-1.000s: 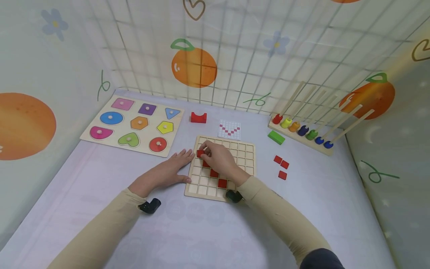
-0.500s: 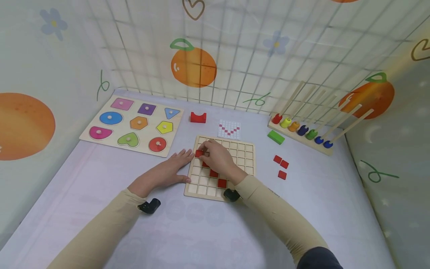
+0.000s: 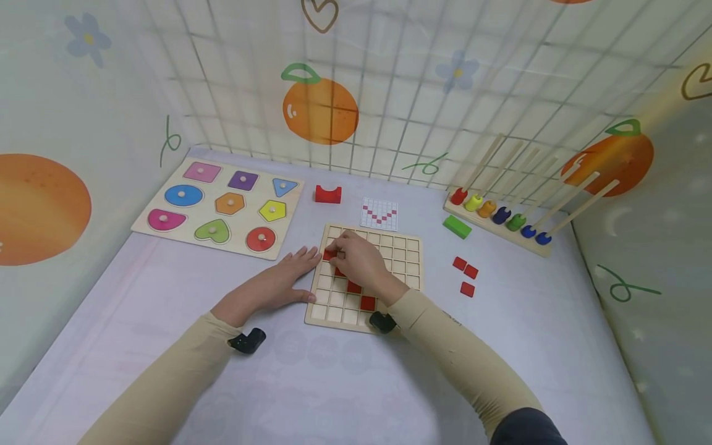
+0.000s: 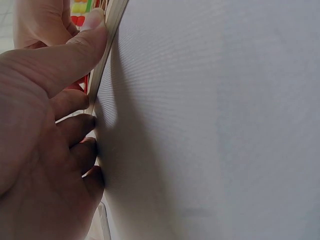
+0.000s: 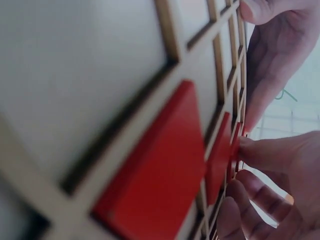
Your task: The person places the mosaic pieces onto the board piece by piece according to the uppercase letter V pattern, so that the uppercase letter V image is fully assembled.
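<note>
A wooden grid board [image 3: 339, 314] lies on the table with several red square tiles in a diagonal line of its cells. My right hand [image 3: 364, 262] is over the board, its thumb and fingertips pinching a red tile [image 3: 329, 254] at the left column. Other seated tiles, such as a red tile [image 3: 368, 303] near the front, show closer in the right wrist view [image 5: 160, 170]. My left hand [image 3: 280, 284] rests flat with fingers spread, thumb and fingertips at the board's left edge. The left wrist view shows that thumb [image 4: 75, 57] on the board's rim.
Three loose red tiles [image 3: 471, 272] lie right of the board. Behind it is a pattern card [image 3: 379, 214] with a red V. A shape puzzle [image 3: 245, 247] stands left, a red notched block [image 3: 328, 194] at back, a green block [image 3: 457, 227] and a peg rack [image 3: 534, 246] at right.
The red tile under my right fingertips has shifted slightly left and down into the left-column cell. My left hand has stayed at the board's edge.
</note>
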Tool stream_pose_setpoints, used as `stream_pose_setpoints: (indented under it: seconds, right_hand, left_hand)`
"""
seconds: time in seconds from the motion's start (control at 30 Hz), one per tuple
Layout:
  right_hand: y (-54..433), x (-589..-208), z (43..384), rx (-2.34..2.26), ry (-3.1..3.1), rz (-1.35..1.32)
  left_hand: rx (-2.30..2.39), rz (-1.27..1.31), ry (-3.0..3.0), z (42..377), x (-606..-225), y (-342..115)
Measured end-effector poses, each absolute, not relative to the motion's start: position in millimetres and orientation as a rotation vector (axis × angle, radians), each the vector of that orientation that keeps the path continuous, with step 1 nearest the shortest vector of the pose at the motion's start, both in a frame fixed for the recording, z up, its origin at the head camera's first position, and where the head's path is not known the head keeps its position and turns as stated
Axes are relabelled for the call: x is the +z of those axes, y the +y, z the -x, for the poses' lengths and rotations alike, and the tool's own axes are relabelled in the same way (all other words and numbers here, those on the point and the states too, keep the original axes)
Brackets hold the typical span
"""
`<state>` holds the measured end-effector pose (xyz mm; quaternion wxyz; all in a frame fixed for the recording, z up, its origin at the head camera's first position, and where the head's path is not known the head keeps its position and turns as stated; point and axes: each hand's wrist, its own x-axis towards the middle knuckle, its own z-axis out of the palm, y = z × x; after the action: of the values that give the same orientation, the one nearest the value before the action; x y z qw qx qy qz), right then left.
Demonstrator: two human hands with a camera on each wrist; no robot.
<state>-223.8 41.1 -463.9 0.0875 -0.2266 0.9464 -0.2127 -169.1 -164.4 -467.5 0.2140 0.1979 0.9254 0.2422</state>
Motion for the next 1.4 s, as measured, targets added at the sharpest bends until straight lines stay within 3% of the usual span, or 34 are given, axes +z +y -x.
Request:
stream_pose_setpoints:
  seconds: [1.4]
  right_hand:
    - [70.4, -457.3, 208.0, -0.926, 2.749, 0.604]
  left_hand:
    - [0.691, -0.521, 2.569, 169.8, -469.4, -164.1]
